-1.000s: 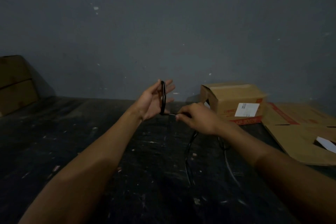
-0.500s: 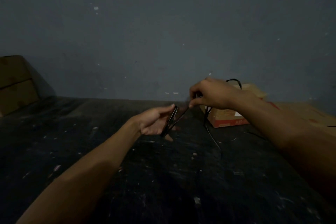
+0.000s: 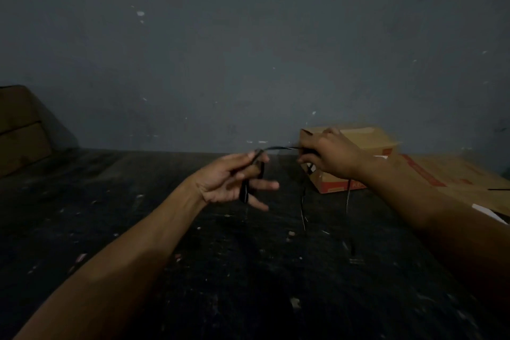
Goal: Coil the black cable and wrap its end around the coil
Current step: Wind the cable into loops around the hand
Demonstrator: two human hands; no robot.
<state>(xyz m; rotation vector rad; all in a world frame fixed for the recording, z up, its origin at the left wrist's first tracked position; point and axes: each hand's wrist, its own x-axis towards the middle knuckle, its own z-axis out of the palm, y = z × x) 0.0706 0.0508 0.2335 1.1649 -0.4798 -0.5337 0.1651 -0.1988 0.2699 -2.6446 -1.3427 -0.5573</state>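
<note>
A thin black cable [image 3: 278,148] stretches between my two hands above a dark table. My left hand [image 3: 234,182] holds a small flat coil of the cable [image 3: 244,193], pinched by thumb and forefinger, with the other fingers spread below. To its right, my right hand [image 3: 328,156] is closed on the cable and holds it taut and level. Loose cable strands [image 3: 303,210] hang from the right hand down to the table. The room is dim and the hands are blurred.
A small cardboard box [image 3: 367,141] stands behind my right hand against the grey wall. Flattened cardboard [image 3: 455,176] lies at the right edge. Another brown box [image 3: 19,130] sits at the far left. The dark table [image 3: 193,270] is scuffed and speckled.
My right hand came up from beside the left hand, then swung out to the right, drawing the cable taut. My left hand dropped and tilted, its fingers now spread under the coil.
</note>
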